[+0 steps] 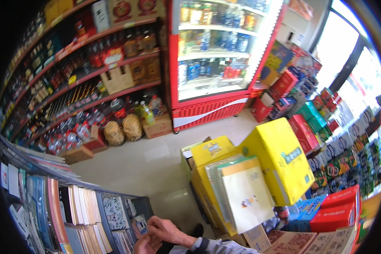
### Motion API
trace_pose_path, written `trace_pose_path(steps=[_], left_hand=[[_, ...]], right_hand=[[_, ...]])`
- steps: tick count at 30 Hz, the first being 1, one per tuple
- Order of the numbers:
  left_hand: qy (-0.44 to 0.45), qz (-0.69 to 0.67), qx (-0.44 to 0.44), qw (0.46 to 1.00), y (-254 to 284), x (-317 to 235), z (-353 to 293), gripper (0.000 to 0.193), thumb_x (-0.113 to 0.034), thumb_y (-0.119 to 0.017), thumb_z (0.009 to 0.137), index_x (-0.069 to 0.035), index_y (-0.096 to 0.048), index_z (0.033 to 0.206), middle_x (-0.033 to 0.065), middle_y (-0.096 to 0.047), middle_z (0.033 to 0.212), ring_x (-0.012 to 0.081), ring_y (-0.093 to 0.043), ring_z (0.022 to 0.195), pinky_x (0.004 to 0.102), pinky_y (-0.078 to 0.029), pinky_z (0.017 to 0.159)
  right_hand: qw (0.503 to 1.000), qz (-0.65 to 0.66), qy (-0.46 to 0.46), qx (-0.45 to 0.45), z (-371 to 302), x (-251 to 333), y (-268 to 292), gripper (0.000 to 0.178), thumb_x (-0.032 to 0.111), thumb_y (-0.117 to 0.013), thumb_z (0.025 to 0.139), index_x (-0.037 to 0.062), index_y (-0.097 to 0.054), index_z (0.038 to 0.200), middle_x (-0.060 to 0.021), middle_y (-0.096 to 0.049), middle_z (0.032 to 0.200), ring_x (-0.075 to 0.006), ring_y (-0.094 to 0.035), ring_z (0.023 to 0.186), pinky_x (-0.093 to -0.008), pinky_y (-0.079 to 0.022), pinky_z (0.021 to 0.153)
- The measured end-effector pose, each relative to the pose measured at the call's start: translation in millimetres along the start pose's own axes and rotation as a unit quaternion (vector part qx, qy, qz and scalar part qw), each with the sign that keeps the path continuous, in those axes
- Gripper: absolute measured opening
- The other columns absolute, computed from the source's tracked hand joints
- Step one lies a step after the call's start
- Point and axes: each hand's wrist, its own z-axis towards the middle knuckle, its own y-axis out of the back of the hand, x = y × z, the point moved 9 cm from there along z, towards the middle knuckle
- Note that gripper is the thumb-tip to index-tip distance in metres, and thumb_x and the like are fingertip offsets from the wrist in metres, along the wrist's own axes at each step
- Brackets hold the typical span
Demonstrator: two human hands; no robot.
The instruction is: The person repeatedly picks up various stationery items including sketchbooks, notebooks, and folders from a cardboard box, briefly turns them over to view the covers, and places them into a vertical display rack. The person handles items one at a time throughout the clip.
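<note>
My right hand (168, 230) reaches in at the bottom middle, with a grey and dark sleeve behind it. Its fingers are curled together against my left hand (145, 244), which sits just below and to its left, partly cut off by the lower edge. Both hands are closed and touch each other; whatever may be between the fingers is hidden. Just beyond them stands a low shelf unit (144, 207) with notebooks (85, 206) and a leaf-patterned notebook (115, 211). To the right, a stack of cream-covered paper pads (246, 192) rests on an open yellow carton (213, 148).
A second yellow carton (279, 161) stands beside the pads. Red boxes (334, 216) and brown cartons (292, 241) crowd the lower right. A red drinks fridge (211, 112) stands at the back, left of which bottles fill wooden shelves (106, 63). Tiled floor (152, 158) lies between.
</note>
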Motion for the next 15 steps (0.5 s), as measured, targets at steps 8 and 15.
trace_pose_path(steps=[8,15], left_hand=[[0.089,0.219,0.223,0.946,-168,59,9,0.030,-0.013,-0.054,0.105,0.003,-0.057,0.130,0.0190,-0.067,0.125,0.0296,-0.067,0.117,0.0421,-0.055,0.101],[0.126,0.359,0.253,0.890,-211,155,48,0.035,-0.017,-0.058,0.105,0.002,-0.054,0.134,0.0145,-0.063,0.129,0.0249,-0.063,0.119,0.0390,-0.053,0.102]], right_hand=[[0.865,-0.124,-0.077,-0.480,-218,-22,212,0.024,0.017,-0.070,0.093,0.0077,-0.066,0.115,-0.0157,-0.071,0.104,-0.0299,-0.070,0.091,-0.0409,-0.056,0.080],[0.682,-0.390,-0.057,-0.616,-320,-42,292,0.041,0.015,-0.067,0.087,0.0002,-0.058,0.124,-0.0215,-0.064,0.122,-0.0394,-0.060,0.116,-0.0484,-0.049,0.098]])
